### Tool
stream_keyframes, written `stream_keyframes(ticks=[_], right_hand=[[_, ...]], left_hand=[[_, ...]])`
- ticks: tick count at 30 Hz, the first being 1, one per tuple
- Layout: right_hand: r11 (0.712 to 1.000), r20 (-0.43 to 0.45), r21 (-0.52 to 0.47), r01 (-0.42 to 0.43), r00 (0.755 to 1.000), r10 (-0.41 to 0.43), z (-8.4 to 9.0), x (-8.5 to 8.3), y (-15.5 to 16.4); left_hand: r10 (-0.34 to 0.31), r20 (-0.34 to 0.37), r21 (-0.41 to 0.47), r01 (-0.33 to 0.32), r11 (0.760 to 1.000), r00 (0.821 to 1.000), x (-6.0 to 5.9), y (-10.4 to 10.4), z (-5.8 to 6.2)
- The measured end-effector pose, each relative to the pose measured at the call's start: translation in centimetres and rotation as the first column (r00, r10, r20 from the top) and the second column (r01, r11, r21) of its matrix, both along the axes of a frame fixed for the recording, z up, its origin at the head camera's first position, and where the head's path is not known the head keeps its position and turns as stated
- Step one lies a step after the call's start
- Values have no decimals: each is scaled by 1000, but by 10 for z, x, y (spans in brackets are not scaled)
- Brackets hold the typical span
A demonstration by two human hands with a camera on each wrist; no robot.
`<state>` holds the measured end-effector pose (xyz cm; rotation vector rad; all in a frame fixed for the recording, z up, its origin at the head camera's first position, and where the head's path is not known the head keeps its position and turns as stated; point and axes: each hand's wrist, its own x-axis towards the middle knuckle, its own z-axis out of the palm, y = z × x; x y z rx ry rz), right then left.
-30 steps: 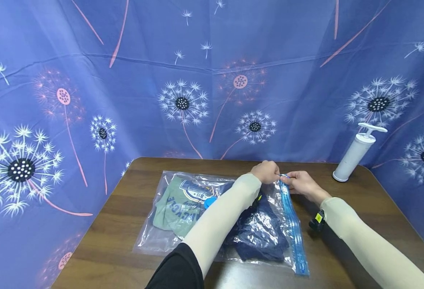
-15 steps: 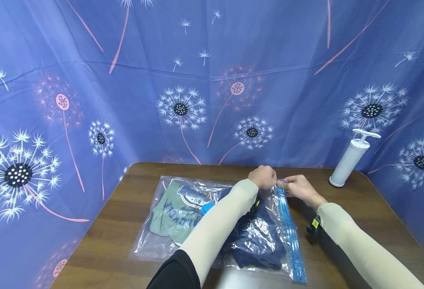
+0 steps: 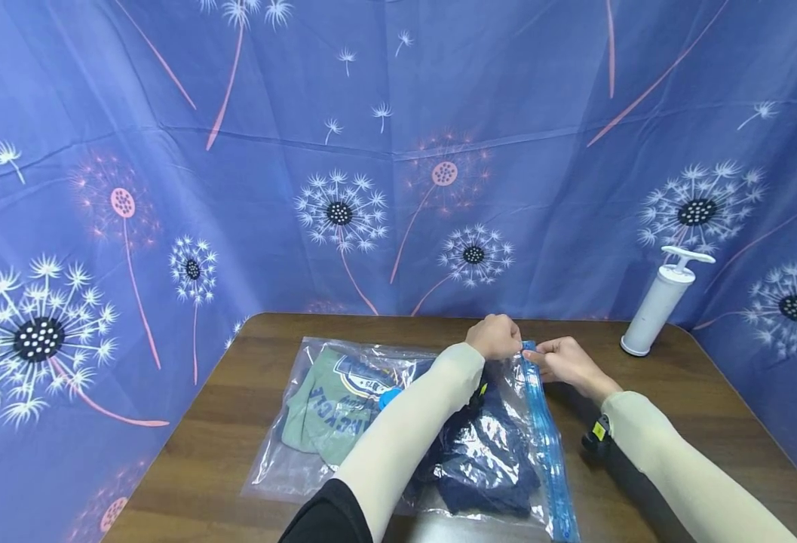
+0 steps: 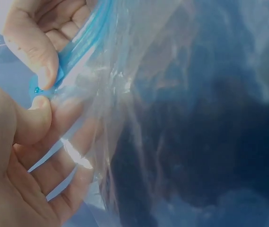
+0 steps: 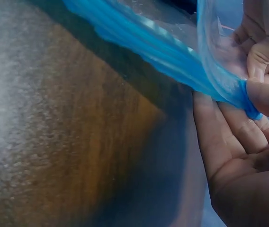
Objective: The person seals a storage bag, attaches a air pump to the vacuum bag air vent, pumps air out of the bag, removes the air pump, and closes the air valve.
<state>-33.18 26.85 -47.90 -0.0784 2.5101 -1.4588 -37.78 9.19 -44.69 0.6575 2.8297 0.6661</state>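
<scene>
A clear plastic storage bag (image 3: 269,471) lies flat on the table, a green printed garment (image 3: 330,411) and a dark navy garment (image 3: 486,460) inside. A blue zip strip (image 3: 542,430) runs along its right side. At the strip's far end, my left hand (image 3: 495,337) pinches the bag's corner, its fingers behind the clear film in the left wrist view. My right hand (image 3: 570,363) pinches the same end between thumb and fingers; the right wrist view has its thumb on a small blue zip slider (image 5: 252,111). The hands nearly meet there.
A white hand pump (image 3: 657,309) stands upright at the table's back right corner. On the bag sits a round blue valve cap (image 3: 388,397), partly behind the left sleeve. A blue dandelion-print curtain (image 3: 398,188) hangs along the table's back edge.
The head view has shifted slightly, so the scene sits lower. Both hands stay at the same bag corner; more of the strip's blue end now shows between them.
</scene>
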Motion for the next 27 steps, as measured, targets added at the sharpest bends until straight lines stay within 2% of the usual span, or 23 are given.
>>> stream_keyframes(ticks=[10, 14, 21, 27], right_hand=[[1000, 16, -19, 1, 1000, -1, -8, 8, 1], [1000, 11, 13, -12, 1000, 12, -10, 12, 1], [1000, 24, 13, -12, 1000, 11, -8, 18, 0], [1000, 14, -8, -3, 1000, 3, -7, 22, -2]], left_hand=[[20, -43, -7, -20, 1000, 999, 3, -4, 6], [14, -42, -1, -14, 1000, 999, 2, -5, 6], [5, -35, 4, -5, 1000, 999, 1, -4, 4], [-14, -74, -17, 13, 1000, 997, 2, -6, 5]])
